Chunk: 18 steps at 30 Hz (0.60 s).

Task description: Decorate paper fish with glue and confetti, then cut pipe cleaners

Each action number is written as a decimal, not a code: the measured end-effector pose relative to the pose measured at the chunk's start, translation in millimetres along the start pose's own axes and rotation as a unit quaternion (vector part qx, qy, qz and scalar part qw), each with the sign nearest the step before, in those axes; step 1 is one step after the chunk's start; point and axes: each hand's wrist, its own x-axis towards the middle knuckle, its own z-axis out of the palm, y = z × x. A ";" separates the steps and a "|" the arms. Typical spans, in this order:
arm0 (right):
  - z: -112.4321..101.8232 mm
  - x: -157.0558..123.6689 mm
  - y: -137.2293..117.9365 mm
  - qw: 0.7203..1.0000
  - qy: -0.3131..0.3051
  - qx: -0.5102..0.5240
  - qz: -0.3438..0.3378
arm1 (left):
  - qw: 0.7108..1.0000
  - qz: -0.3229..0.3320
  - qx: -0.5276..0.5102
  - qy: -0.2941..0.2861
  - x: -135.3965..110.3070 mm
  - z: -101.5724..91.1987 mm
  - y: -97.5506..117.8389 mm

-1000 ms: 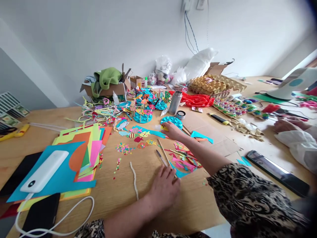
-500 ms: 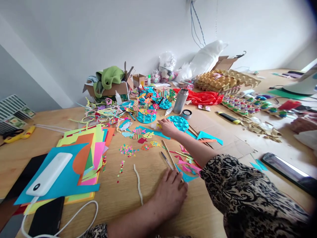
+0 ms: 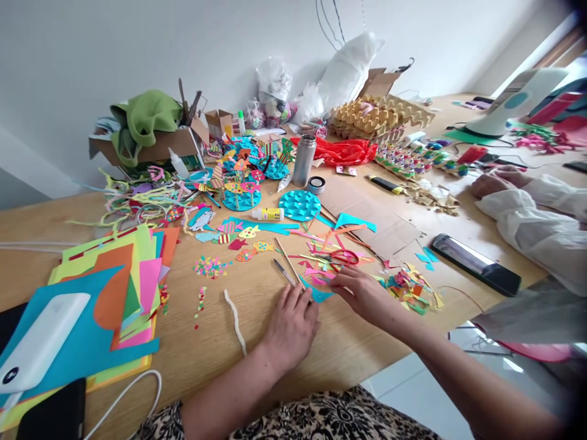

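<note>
My left hand (image 3: 291,324) lies flat on the wooden table (image 3: 257,293) with its fingers stretched out, the fingertips touching a blue paper piece (image 3: 317,296) and the end of a thin wooden stick (image 3: 287,260). My right hand (image 3: 360,292) rests just to its right. Its fingers are drawn together at a heap of pink paper scraps (image 3: 321,273). Red-handled scissors (image 3: 342,256) lie right behind that hand. A small glue bottle (image 3: 268,214) lies on its side farther back, beside a teal disc (image 3: 299,205). Paper fish (image 3: 250,232) lie to the left of the stick.
A stack of coloured paper (image 3: 105,287) with a white power bank (image 3: 41,339) fills the left. A steel bottle (image 3: 304,160), tape roll (image 3: 315,184), egg cartons (image 3: 380,116) and boxes stand behind. A black device (image 3: 477,264) and another person's hands (image 3: 493,183) are at the right.
My right hand has drawn back from the teal disc to the pink scraps near me. The glue bottle now lies on the table. The view has swung right; my left hand stayed put.
</note>
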 end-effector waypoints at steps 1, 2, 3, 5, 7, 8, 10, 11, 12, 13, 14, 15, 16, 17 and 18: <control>4.7 -5.8 -0.6 1.000 0.004 -0.022 -0.001 | 1.000 0.001 -0.003 0.000 -0.1 -0.2 0.0; 9.0 -9.6 -1.0 0.999 0.004 -0.044 -0.002 | 1.000 0.002 -0.003 0.001 -0.3 -0.3 0.0; 12.7 -11.9 -1.3 0.998 0.003 -0.063 -0.004 | 1.000 0.003 -0.003 0.002 -0.4 -0.3 -0.1; 18.0 -13.8 -2.3 0.996 0.002 -0.090 -0.011 | 1.000 0.004 0.001 0.003 -0.6 -0.1 -0.2; 20.5 -13.9 -4.0 0.993 0.004 -0.113 -0.015 | 1.000 0.004 0.001 0.003 -0.8 -0.1 -0.4; 21.0 -13.8 -5.2 0.992 0.005 -0.125 -0.016 | 1.000 0.006 0.001 0.001 -0.8 -0.2 -0.4; 21.6 -13.8 -7.4 0.989 0.003 -0.149 -0.017 | 1.000 0.009 0.002 0.003 -0.7 -0.6 -0.2; 21.9 -14.0 -8.1 0.987 0.001 -0.157 -0.019 | 1.000 0.010 0.002 0.004 -0.7 -0.8 -0.1; 22.6 -14.1 -8.5 0.986 -0.002 -0.162 -0.022 | 1.000 0.010 0.002 0.005 -0.6 -1.0 0.0; 23.6 -14.4 -8.4 0.986 -0.004 -0.165 -0.026 | 1.000 0.009 0.001 0.006 -0.5 -1.2 0.1; 24.9 -14.7 -8.0 0.986 -0.004 -0.167 -0.030 | 1.000 0.009 0.000 0.006 -0.4 -1.4 0.2; 26.3 -15.1 -7.4 0.985 -0.003 -0.168 -0.033 | 1.000 0.008 -0.002 0.006 -0.3 -1.5 0.2; 27.8 -15.4 -6.6 0.985 0.000 -0.171 -0.035 | 1.000 0.009 -0.002 0.006 -0.3 -1.5 0.2; 29.1 -15.7 -5.8 0.984 0.003 -0.175 -0.037 | 1.000 0.009 -0.002 0.007 -0.3 -1.4 0.2; 30.2 -16.0 -5.2 0.983 0.006 -0.181 -0.039 | 1.000 0.010 -0.001 0.009 -0.4 -1.2 0.2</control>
